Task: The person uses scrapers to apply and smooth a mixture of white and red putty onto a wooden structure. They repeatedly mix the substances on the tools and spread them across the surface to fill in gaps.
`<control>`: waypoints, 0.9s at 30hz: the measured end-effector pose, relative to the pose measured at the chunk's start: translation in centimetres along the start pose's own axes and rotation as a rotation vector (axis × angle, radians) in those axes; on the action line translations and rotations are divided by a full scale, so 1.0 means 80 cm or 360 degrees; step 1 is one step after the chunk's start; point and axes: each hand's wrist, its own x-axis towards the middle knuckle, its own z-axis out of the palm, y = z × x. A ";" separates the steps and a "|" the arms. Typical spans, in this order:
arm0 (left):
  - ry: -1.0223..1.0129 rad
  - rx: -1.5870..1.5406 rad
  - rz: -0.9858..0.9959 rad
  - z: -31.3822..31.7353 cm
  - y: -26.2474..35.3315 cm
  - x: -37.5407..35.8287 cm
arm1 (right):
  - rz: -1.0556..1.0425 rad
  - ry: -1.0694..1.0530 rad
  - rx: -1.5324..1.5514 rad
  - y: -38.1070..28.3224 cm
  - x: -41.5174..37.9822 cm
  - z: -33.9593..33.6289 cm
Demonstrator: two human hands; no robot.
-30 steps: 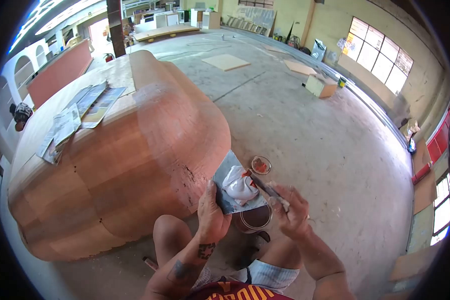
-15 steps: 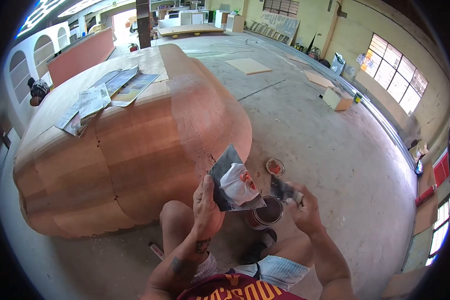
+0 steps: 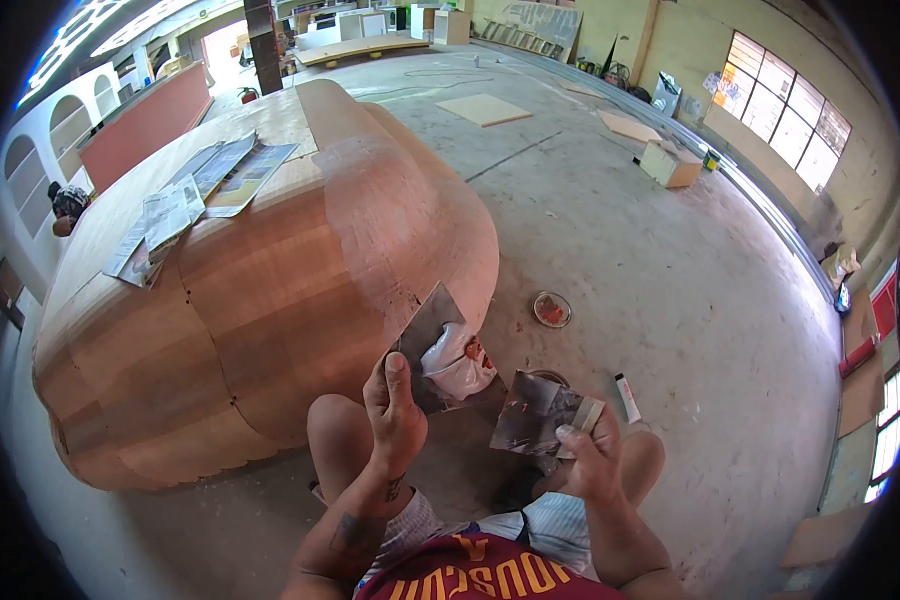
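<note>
My left hand (image 3: 394, 415) grips a flat metal plate (image 3: 425, 330) that carries a lump of white filler (image 3: 455, 366) streaked with red. My right hand (image 3: 585, 458) holds a smeared putty knife (image 3: 535, 412), its blade turned flat toward me, a little right of the plate and apart from it. Both hands hover over my bent knees, just in front of the large curved wooden form (image 3: 270, 270). An open can (image 3: 555, 380) on the floor is mostly hidden behind the knife.
Newspapers (image 3: 185, 195) lie on top of the wooden form. A small lid with red paste (image 3: 551, 309) and a white tube (image 3: 627, 398) rest on the concrete floor. Boards and a box (image 3: 670, 163) sit farther back. Another person (image 3: 67, 203) crouches at far left.
My right hand has pulled the putty knife off the plate, lowered it and turned its blade flat. The left hand has tilted the plate and brought it lower.
</note>
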 end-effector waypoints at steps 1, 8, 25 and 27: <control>0.0001 0.0019 0.0008 0.001 0.001 -0.003 | 0.0026 -0.0003 -0.0006 -0.009 0.001 0.000; 0.0113 0.0007 -0.0071 -0.005 -0.020 -0.013 | 0.0174 0.0024 0.0010 -0.002 0.006 -0.009; -0.0597 0.1506 -0.0074 -0.003 -0.005 -0.077 | 0.0477 0.0312 0.0752 0.092 0.004 0.024; -0.0583 0.1556 -0.0292 -0.016 -0.002 -0.086 | 0.0461 0.0291 0.0804 0.097 0.002 0.027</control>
